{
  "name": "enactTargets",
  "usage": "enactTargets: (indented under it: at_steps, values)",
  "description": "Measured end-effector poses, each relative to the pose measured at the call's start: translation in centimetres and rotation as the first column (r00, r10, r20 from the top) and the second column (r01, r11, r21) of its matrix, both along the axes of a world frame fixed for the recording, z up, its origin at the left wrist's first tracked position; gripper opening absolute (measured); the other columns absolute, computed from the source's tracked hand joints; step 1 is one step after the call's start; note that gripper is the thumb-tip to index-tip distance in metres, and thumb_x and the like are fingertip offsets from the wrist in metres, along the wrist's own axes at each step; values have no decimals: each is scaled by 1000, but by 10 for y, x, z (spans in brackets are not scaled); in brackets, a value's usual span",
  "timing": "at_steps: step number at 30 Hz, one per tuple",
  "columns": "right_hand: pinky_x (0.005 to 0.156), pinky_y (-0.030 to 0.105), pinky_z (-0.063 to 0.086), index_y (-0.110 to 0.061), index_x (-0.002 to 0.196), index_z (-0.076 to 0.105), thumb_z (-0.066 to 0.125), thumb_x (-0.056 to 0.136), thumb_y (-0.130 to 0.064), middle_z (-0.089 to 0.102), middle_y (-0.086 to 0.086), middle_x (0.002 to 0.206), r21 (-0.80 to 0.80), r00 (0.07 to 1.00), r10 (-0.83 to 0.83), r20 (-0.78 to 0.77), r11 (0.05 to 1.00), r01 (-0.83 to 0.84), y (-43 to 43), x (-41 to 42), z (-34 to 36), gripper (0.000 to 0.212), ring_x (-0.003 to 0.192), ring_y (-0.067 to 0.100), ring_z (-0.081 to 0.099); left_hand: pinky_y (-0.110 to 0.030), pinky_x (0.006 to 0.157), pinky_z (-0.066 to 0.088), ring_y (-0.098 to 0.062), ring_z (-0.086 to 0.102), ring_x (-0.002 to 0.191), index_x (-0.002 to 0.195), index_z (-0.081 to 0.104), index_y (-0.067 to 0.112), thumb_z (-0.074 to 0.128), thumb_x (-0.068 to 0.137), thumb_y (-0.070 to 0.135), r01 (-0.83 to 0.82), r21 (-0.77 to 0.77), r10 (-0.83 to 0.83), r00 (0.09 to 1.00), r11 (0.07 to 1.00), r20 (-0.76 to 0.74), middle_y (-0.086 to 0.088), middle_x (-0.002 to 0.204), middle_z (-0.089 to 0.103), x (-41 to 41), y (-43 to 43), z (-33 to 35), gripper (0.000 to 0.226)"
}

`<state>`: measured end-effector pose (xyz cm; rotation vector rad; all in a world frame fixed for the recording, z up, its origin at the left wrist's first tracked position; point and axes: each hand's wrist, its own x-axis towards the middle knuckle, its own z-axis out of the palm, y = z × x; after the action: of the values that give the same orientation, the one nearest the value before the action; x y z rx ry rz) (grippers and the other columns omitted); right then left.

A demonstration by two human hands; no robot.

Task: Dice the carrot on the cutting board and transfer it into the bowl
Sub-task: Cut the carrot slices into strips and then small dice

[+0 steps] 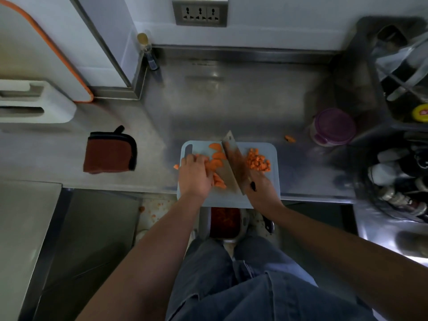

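Note:
A pale blue cutting board [273, 181] lies at the counter's front edge. Orange carrot slices [216, 156] sit on its left half, and a heap of diced carrot [258, 162] on its right. My left hand [194, 176] presses down on the slices with curled fingers. My right hand [260, 185] grips the handle of a cleaver [232, 163], whose blade stands on the board between the slices and the dice. Below the board's front edge, a container [223, 222] holding orange pieces is partly hidden by the board.
A brown pot holder [110, 152] lies left of the board. A purple-lidded tub [333, 127] stands to the right, with a stray carrot piece [290, 139] near it. Bottles crowd the right edge. Another carrot bit [176, 166] lies by the board's left edge. Carrot scraps dot the floor.

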<state>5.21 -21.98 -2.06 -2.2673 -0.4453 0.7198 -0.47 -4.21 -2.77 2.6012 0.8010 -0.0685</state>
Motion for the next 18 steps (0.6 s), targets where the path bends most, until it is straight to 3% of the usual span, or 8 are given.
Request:
enactTargets:
  at_steps: [5, 12, 15, 18]
  values:
    - [56, 15, 33, -17, 93, 54, 46, 92, -7, 54, 2, 95, 12, 998, -50, -27, 999, 50, 5, 7, -5, 13, 71, 10, 48, -33, 99, 36, -26, 39, 125, 126, 59, 20, 51, 96, 26, 72, 21, -72, 997, 997, -5, -8, 124, 50, 18, 10, 1, 32]
    - [50, 18, 35, -24, 81, 47, 45, 91, -3, 47, -5, 86, 41, 994, -97, -43, 994, 99, 10, 15, 4, 24, 62, 11, 47, -30, 83, 39, -24, 44, 110, 117, 64, 21, 57, 93, 24, 160, 10, -159, 986, 987, -40, -3, 114, 57, 45, 9, -1, 26]
    - [47, 13, 36, -20, 83, 50, 45, 91, -2, 46, -8, 84, 37, 994, -102, -32, 994, 103, 12, 16, 5, 20, 62, 10, 47, -31, 83, 42, -24, 46, 111, 111, 65, 20, 61, 89, 24, 127, 11, -127, 991, 992, -42, -2, 111, 60, 52, 8, -2, 22]
    - [53, 13, 37, -18, 89, 52, 46, 92, -3, 49, -6, 87, 35, 996, -84, -15, 996, 85, 12, 19, 4, 17, 68, 7, 48, -32, 85, 43, -22, 47, 112, 111, 66, 20, 61, 91, 25, 152, 12, -151, 988, 988, -38, -2, 111, 60, 57, 9, -7, 21]
